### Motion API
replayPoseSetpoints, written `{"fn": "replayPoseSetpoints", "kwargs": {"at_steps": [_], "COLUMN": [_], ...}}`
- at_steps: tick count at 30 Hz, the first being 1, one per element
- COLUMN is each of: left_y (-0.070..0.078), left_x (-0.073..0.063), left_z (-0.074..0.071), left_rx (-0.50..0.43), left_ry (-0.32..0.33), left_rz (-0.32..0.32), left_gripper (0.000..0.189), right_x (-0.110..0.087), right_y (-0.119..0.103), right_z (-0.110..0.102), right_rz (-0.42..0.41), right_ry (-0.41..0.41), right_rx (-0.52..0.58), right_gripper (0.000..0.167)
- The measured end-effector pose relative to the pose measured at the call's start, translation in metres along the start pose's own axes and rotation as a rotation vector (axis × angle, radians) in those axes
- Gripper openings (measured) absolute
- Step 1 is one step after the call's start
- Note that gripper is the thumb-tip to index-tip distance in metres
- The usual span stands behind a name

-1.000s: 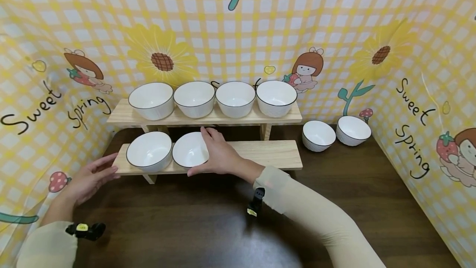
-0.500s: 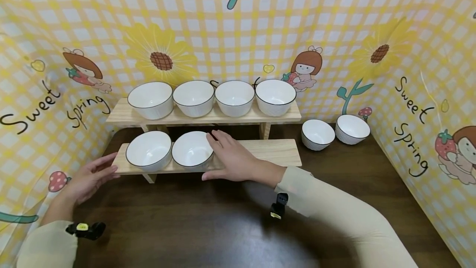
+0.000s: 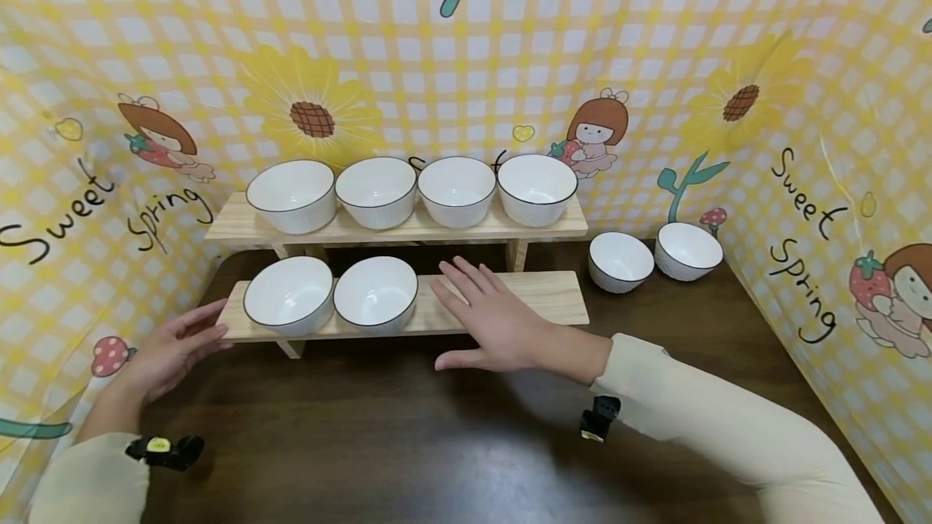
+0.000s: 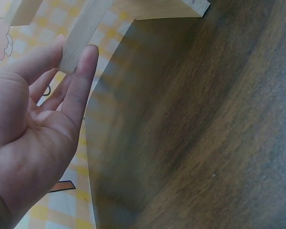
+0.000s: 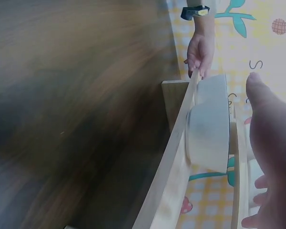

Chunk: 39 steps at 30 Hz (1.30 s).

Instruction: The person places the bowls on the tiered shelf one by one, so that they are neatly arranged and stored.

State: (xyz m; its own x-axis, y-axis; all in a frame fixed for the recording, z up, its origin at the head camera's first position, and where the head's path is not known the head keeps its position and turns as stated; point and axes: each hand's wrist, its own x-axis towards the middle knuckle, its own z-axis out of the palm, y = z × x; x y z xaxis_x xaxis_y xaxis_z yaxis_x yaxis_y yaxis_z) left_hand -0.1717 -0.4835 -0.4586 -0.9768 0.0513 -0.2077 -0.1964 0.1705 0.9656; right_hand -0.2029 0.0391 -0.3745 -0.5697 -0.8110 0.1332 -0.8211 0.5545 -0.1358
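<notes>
In the head view, we see that the right grip (image 3: 502,330) no longer holds the second bowl (image 3: 376,293), as it did a second ago; its fingers now spread, holding nothing, over the front shelf (image 3: 557,297) to the bowl's right. The second bowl stays in place on that shelf, just beside the first bowl (image 3: 288,293), and the left grip (image 3: 175,352) still pinches the shelf's left end. The second bowl stands upright, mouth up, round and without a long axis; the shelf's runs left to right. We note glossy white walls, a thin dark rim, pale grained wood and a dark brown worktop (image 3: 364,427).

In the left wrist view, we find thumb and fingers on either side of the board's squared end.

In the right wrist view, we see the right grip apart from the second bowl, thumb extended.
</notes>
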Motion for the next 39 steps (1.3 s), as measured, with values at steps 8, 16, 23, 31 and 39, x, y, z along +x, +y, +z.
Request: {"fn": "replayPoseSetpoints", "kwargs": {"at_steps": [8,16,23,31,39], "left_y": [-0.001,-0.001,-0.002,-0.001,-0.001], "left_x": [-0.001,0.001,0.0,-0.001,-0.002], "left_z": [-0.001,-0.001,-0.001,-0.002,-0.001], "left_rx": [-0.038,-0.049,-0.05,-0.053,-0.053], "left_ry": [-0.01,-0.02,-0.018,-0.02,-0.024], "left_rz": [0.01,0.028,0.029,0.023,0.029], "left_gripper": [0.066,0.064,0.066,0.063,0.063], "right_x": [-0.032,-0.068,-0.097,-0.13,-0.161], "right_y": [0.016,0.034,0.047,0.065,0.091], "right_z": [-0.006,-0.008,-0.011,-0.011,-0.013], "right_rz": [0.034,0.054,0.106,0.203,0.327], "right_ry": [-0.018,0.02,0.043,0.078,0.103], "right_rx": [-0.01,-0.061,-0.071,-0.043,-0.013], "right_gripper": [0.103,0.102,0.101,0.101,0.096]}}
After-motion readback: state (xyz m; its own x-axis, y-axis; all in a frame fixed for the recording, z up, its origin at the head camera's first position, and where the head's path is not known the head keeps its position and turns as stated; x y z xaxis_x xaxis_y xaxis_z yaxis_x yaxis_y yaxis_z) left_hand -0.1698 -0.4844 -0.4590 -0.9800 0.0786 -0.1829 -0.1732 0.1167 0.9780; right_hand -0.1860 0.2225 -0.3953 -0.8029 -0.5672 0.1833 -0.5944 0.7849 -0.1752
